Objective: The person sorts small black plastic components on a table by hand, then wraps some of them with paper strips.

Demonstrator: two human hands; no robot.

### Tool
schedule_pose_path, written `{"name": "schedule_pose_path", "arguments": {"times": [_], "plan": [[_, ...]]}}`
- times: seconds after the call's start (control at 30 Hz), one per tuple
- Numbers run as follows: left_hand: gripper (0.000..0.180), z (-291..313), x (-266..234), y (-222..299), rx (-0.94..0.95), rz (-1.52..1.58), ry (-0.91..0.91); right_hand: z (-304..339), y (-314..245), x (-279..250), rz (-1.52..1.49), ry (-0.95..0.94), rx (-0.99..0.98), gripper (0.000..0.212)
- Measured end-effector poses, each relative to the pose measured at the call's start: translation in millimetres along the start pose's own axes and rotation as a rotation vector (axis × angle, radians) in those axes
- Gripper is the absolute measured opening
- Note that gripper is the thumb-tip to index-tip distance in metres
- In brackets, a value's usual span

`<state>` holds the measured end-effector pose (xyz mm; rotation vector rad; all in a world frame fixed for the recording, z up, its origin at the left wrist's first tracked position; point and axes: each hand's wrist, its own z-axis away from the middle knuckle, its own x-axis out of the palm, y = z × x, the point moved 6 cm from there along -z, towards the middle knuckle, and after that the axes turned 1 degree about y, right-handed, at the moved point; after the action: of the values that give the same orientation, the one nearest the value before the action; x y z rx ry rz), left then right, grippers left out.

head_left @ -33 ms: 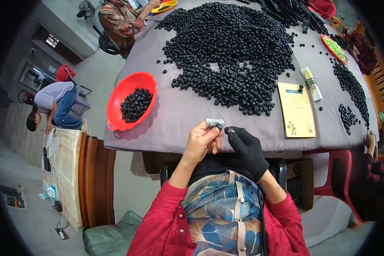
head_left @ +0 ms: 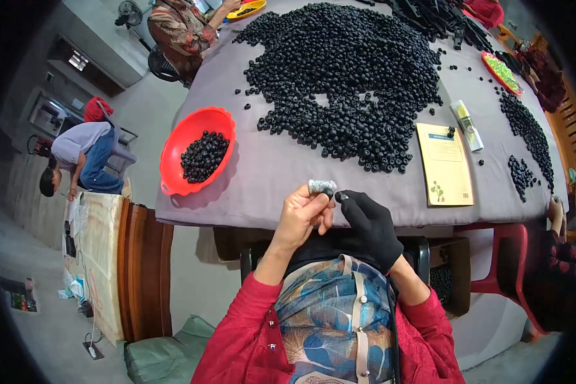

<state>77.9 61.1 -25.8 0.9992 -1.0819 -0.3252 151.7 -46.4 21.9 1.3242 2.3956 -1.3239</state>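
Observation:
My left hand point(head_left: 304, 214) is bare, apart from a grey-white wrap point(head_left: 322, 187) round its index finger. Thumb and index finger pinch a small black bead-like piece point(head_left: 328, 192). Close to its right, my right hand point(head_left: 371, 227) wears a black glove. Its fingertips are pressed together beside the piece, with a tiny pale spot showing at the tips; whatever they hold is too small to name. Both hands are just above the table's near edge. Beyond them spreads a big heap of similar black pieces point(head_left: 345, 70), many with a hole in the middle.
On the grey tablecloth point(head_left: 269, 166), a red bowl point(head_left: 173, 160) of black pieces stands left. A yellow booklet point(head_left: 447, 173) and a clear-and-white tube point(head_left: 468, 127) lie right, near smaller piles point(head_left: 525, 134). A person point(head_left: 184, 32) sits at the far left; another point(head_left: 86, 153) bends over a side table.
My hands have shifted very slightly, with the gloved fingertips a touch nearer the black piece. Everything else looks the same.

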Motion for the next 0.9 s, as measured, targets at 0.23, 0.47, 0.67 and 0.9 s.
{"name": "schedule_pose_path", "arguments": {"times": [0.23, 0.47, 0.67, 0.9], "plan": [[0.013, 19, 9, 8, 0.013, 0.128, -0.018, 10, 3, 13, -0.593, -0.073, 0.772, 0.026], [0.017, 24, 13, 10, -0.012, 0.221, -0.022, 1, -11, 3, -0.288, -0.064, 0.542, 0.029], [0.019, 27, 17, 14, 0.008, 0.206, -0.062, 6, -9, 5, -0.381, -0.079, 0.614, 0.030], [0.018, 28, 18, 12, -0.012, 0.176, -0.024, 8, -8, 5, -0.389, -0.081, 0.649, 0.031]]}}
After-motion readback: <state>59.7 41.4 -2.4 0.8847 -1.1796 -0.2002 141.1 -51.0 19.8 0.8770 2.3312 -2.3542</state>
